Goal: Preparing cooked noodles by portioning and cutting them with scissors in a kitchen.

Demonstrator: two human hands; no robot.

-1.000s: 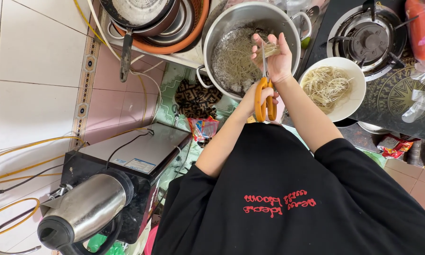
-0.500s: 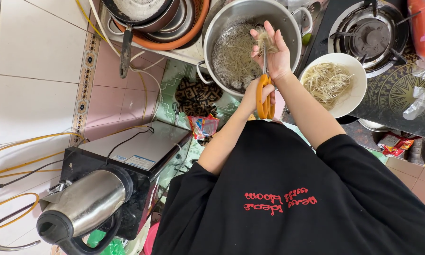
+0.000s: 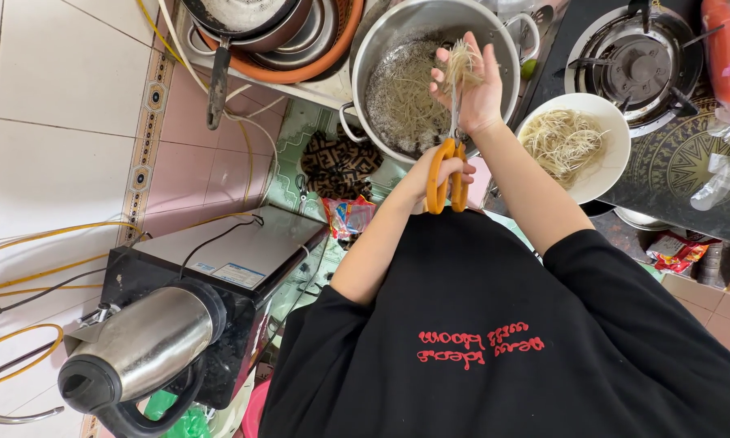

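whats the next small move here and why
Probably close the scissors on the noodles. The right hand holds a bunch over the pot, and the left hand has the blades raised into it, so a snip would drop the pieces in.

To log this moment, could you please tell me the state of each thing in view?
Left hand: grip shut on scissors.
Scissors: handles nearly together.
Right hand: pinching noodle bundle above pot.
Pot: uncovered, noodles inside.
White bowl: holds noodles.
Gas burner: no flame visible.
Kettle: lid shut.
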